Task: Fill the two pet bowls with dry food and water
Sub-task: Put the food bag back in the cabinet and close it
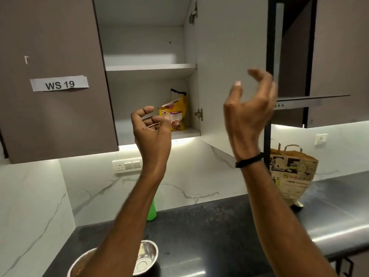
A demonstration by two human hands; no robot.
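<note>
Sitting upright on the cabinet's lower shelf [185, 132], the yellow dog food bag [175, 114] is within reach. Left hand [151, 128] and right hand [249, 108] are raised, grip loose and empty. Steel bowl [146, 256] is on the dark surface [219, 226] below, apparently holding kibble.

Two bare hands reach up, left hand [151, 126] and right hand [249, 108], both empty with fingers curled. A yellow dog food bag [175, 112] stands in the open cupboard [151, 66], mid-frame. A steel bowl [145, 256] sits at the bottom.
</note>
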